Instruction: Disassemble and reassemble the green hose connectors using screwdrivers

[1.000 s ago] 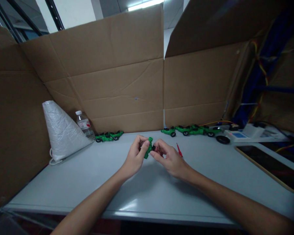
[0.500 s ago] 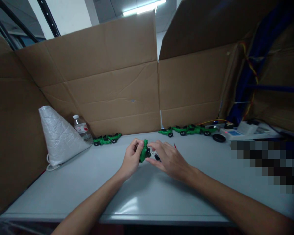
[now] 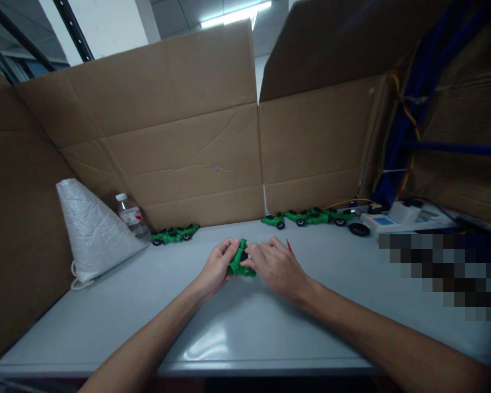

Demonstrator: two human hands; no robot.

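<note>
left hand [image 3: 216, 268] pinching green toy [image 3: 234, 266] | right hand [image 3: 279, 268] fingers bunched at its dark part [image 3: 244, 255], grip unclear | toy between hands, above surface [image 3: 216, 322] | step: seemingly working that part | next move: calls for steady left hold

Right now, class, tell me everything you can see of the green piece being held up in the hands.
The green piece is small and bright green, with the slight sheen of plastic. A black part sits against its middle, and its lower end spreads wider than its narrow top. It is tilted, top leaning right, and appears held above the pale tabletop. The left grip pinches its left side; fingers of the right grip meet its right side and hide some of it. Finer detail is too small to tell.
</note>
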